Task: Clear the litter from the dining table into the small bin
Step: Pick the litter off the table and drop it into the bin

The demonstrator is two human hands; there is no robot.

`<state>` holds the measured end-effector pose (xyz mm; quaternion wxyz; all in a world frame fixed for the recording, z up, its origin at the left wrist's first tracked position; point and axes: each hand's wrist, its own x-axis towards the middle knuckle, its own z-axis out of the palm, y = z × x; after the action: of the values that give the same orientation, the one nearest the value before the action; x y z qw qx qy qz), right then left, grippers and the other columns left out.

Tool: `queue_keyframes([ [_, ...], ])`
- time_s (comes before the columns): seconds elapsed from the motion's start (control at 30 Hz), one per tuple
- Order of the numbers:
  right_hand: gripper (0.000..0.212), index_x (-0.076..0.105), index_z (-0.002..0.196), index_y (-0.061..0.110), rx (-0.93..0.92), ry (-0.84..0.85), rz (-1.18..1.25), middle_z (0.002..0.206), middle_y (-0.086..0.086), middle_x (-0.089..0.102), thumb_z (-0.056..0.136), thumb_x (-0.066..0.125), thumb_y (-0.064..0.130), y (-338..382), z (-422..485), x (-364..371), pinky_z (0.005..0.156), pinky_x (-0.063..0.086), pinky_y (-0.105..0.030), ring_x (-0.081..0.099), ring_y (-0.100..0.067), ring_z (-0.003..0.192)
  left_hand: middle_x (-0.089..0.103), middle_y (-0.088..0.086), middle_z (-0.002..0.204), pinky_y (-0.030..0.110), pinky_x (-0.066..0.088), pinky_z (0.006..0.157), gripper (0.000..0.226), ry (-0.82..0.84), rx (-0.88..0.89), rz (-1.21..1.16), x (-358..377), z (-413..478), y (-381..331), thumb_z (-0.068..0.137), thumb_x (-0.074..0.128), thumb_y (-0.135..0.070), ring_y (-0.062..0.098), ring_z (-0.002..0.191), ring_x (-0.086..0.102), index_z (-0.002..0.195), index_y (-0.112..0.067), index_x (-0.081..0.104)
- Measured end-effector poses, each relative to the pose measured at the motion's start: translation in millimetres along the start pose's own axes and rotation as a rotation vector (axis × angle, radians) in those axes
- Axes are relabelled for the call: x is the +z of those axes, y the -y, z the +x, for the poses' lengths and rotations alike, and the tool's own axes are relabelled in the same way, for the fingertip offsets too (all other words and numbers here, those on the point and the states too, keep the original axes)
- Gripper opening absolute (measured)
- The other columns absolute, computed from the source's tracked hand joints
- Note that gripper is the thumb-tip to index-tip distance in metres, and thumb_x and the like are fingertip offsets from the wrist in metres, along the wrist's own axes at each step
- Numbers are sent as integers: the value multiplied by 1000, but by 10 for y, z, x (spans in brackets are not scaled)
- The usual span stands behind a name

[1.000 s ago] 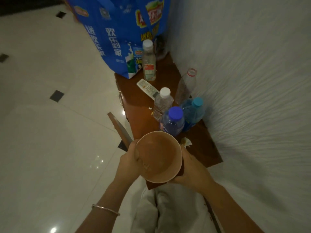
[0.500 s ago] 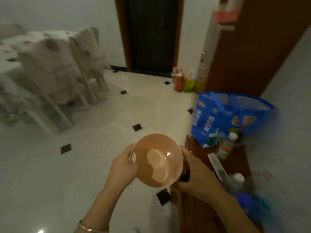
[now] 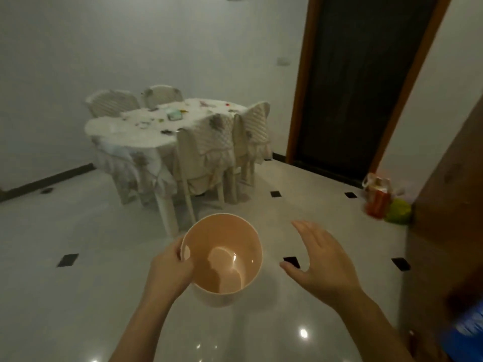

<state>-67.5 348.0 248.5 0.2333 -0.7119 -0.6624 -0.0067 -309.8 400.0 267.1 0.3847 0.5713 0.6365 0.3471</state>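
1. Head view, left hand: it grips the small bin at the near-left rim. Its fingers are curled round the outer wall and the thumb hooks over the lip.
2. Bin: peach-coloured and round, held upright in the air above the floor. The mouth faces us, and we see its bare bottom with a glare spot on it.
3. Right hand: near the bin on its right and apart from it. The fingers are straight and spread, the palm faces down, and it holds nothing.
4. Counter: oval, under a pale cloth, by the far wall and well apart from the bin.
5. Litter: small scraps and a greenish packet scattered over the counter top. They are too small for us to identify further.
6. Chairs: four with pale covers, two on the near side of the counter and two on the far side.
7. Right side: a dark door in a wooden frame. Blurred orange and green containers stand on the floor beside it.
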Motion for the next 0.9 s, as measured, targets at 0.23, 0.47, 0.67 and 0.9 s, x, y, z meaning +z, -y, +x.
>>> queue_keyframes([
  [0.23,83,12,140,29,-154,36,60,150,5,22,76,59,54,653,1287,554,111,14,-34,16,-13,137,64,0,83,48,55,78,22,-158,-99,-51,-721,979,63,77,53,-21,24,79,61,70,-42,51],
  [0.47,82,24,138,24,-295,41,93,146,0,33,72,67,48,936,2599,1232,108,17,-34,24,-18,135,63,1,85,48,55,77,18,-252,-141,-63,-952,2139,101,83,52,-19,23,79,61,80,-37,52],
  [0.67,78,40,131,20,-373,46,121,135,-6,50,64,69,48,1047,4045,1766,101,34,-46,42,-27,126,59,-7,81,49,54,82,28,-337,-187,-85,-1040,3444,-54,85,52,-21,22,81,60,75,-46,45],
  [0.9,78,32,135,20,-465,117,159,142,-6,39,72,68,47,1382,5487,2273,107,25,-43,30,-26,133,58,-7,79,49,53,84,24,-401,-247,-64,-1308,4721,-77,88,49,-23,25,83,61,80,-46,47],
])
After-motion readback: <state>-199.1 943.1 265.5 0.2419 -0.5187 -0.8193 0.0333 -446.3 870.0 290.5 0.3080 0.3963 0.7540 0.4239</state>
